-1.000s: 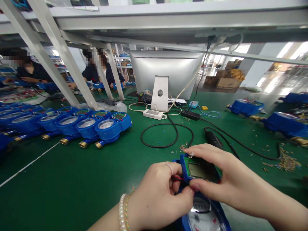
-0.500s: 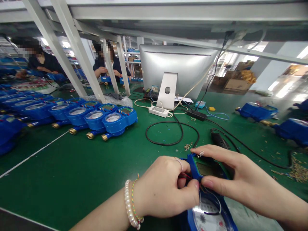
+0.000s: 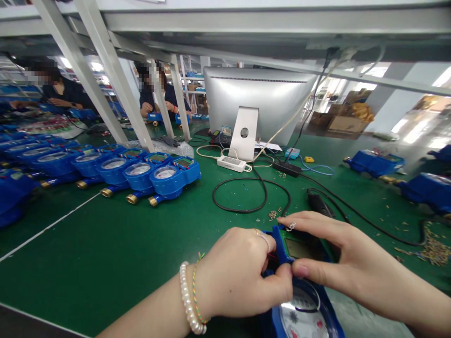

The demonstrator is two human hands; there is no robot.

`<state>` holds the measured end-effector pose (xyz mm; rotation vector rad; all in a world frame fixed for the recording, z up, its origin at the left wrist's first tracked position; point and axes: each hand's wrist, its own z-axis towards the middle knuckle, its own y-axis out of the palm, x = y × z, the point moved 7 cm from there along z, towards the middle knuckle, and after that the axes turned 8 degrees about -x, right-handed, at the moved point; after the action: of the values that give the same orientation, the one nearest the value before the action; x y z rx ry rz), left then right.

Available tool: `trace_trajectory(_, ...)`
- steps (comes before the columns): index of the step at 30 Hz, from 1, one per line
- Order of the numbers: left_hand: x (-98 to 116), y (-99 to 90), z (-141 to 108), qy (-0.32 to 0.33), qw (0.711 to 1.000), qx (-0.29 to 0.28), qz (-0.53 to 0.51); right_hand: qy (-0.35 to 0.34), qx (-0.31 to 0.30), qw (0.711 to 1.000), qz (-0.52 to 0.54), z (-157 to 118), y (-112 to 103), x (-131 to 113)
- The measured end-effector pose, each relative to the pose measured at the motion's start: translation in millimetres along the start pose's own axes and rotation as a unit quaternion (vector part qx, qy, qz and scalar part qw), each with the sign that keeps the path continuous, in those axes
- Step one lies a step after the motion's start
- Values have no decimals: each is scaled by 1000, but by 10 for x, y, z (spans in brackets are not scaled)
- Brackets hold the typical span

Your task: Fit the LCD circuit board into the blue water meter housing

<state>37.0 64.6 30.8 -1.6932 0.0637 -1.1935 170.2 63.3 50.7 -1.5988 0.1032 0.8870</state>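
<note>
A blue water meter lies in front of me at the lower right, its round dial partly covered by a thin looped wire. Its upper part holds a green circuit board with a grey display. My right hand grips this part, thumb on the near edge and fingers over the far side. My left hand is closed against the left side of the housing, thumb at its corner and fingers curled inward. Red wires show among those fingers; the fingertips themselves are hidden.
Several blue water meters stand in a row at left; more lie at right. A monitor stands behind black cables. Small screws lie scattered at right. Metal posts rise at left; two people sit beyond.
My left fingers have closed a little further against the housing, covering more of the red wires. The right hand keeps nearly the same hold, and the meter has barely shifted.
</note>
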Motion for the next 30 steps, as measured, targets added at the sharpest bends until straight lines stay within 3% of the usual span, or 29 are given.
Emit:
trace_trajectory(7, 34, 33, -39, 0, 1000, -15, 14, 36, -43, 998, 2, -9, 28, 31)
trace_trajectory(14, 45, 37, -38, -6, 999, -19, 41, 12, -56, 998, -30, -15, 17, -61)
trace_trajectory(30, 45, 91, -31, -9, 997, 15, 69, -3, -40, 997, -63, 10, 3, -113)
